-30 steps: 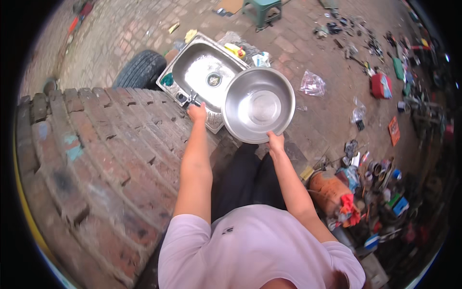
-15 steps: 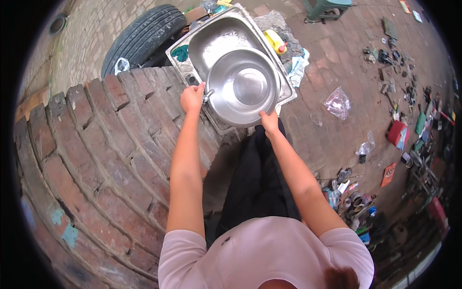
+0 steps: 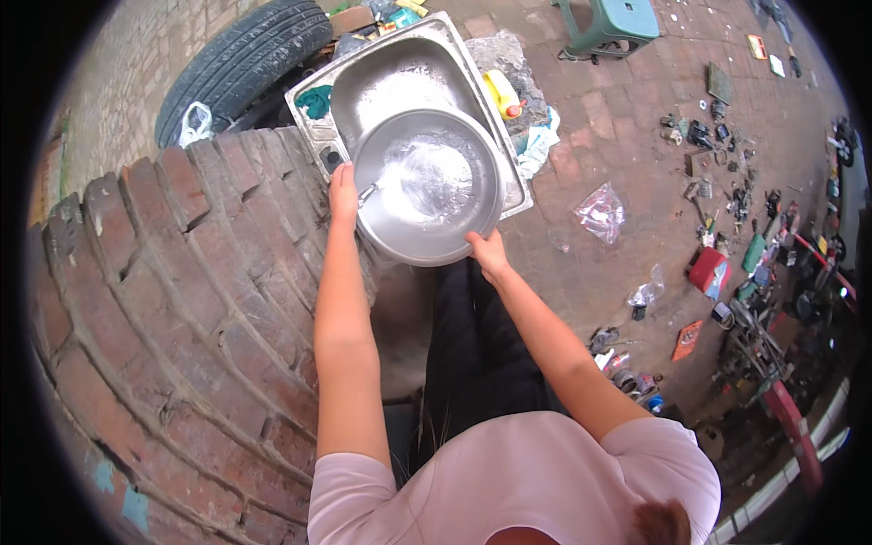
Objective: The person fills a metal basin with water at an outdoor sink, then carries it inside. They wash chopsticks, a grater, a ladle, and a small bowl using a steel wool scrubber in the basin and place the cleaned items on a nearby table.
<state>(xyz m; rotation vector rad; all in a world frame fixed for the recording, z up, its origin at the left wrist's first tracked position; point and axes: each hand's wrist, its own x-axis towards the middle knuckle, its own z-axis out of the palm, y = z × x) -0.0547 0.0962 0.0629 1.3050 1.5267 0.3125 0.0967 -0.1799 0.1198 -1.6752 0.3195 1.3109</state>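
Note:
A wide round stainless steel basin (image 3: 427, 227) is over the near part of a metal sink (image 3: 459, 54). My right hand (image 3: 490, 254) grips the basin's near right rim, thumb on top. Beside the basin's left rim, my left hand (image 3: 343, 193) is closed at the small metal tap (image 3: 368, 193), seen edge-on with the fingers partly hidden. The tap's spout reaches over the basin, and rippling water (image 3: 431, 177) with bright glints shows inside. A dark green cloth (image 3: 314, 102) lies on the sink's left ledge.
A brick wall top (image 3: 182, 300) runs along my left. Beyond it stands a tyre (image 3: 245, 68). A yellow bottle (image 3: 501, 94) is right of the sink, and a green stool (image 3: 613, 27) stands farther off. Plastic bags (image 3: 599, 213) and scattered parts litter the paving at right.
Rippling water now shows in the basin, which looked smooth before. The left hand has turned more edge-on at the tap. The whole view has shifted slightly.

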